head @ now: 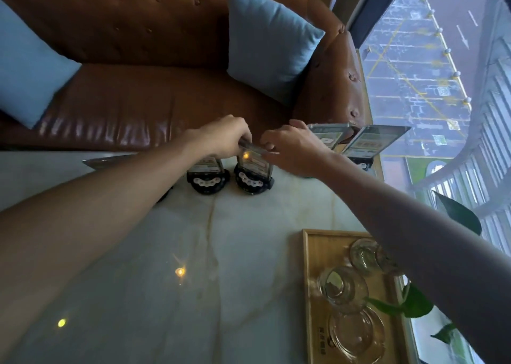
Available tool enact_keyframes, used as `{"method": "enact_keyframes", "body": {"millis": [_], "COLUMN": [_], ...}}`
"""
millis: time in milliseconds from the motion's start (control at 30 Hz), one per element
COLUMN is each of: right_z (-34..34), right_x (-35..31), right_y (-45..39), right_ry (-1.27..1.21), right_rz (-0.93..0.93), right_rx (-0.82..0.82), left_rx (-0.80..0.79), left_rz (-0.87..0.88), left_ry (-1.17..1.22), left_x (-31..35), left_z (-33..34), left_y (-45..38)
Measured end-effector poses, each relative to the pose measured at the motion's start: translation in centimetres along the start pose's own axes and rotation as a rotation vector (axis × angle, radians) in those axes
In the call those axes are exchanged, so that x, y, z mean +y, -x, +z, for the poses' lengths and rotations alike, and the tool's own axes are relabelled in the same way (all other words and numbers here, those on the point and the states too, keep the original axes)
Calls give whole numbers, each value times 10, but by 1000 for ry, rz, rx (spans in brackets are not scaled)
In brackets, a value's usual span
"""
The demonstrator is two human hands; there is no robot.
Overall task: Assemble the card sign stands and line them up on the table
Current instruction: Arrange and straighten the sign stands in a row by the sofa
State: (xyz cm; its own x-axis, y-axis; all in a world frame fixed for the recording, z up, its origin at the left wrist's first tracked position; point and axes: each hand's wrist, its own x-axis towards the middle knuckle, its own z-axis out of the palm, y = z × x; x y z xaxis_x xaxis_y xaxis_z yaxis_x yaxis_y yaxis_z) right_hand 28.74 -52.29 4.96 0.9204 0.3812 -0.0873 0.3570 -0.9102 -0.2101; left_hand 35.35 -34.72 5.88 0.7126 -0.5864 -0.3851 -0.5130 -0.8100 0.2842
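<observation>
near the frame's centre, the left hand (221, 137) and right hand (293, 149) both pinch the top edge of a clear card panel (253, 164) seated in its black base (253, 184) on the counter (193, 253). several stands already line the far edge; one flat panel (110, 160) at left looks unassembled. printing is too blurred to read.

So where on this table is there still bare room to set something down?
The marble table lies bare between the row of sign stands and the wooden tray. The far edge is crowded with stands and both hands; the tray holds glassware.
</observation>
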Motion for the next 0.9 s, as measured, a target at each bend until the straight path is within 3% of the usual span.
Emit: {"method": "enact_keyframes", "body": {"millis": [333,900], "right_z": [-13,-9], "right_x": [29,41], "right_y": [-23,-16], "right_ry": [83,18], "right_rz": [53,182], "right_rx": [48,-5], "left_rx": [318,271], "left_rz": [71,43], "left_ry": [179,238], "left_x": [-8,5], "left_z": [18,15], "left_y": [-19,-32]}}
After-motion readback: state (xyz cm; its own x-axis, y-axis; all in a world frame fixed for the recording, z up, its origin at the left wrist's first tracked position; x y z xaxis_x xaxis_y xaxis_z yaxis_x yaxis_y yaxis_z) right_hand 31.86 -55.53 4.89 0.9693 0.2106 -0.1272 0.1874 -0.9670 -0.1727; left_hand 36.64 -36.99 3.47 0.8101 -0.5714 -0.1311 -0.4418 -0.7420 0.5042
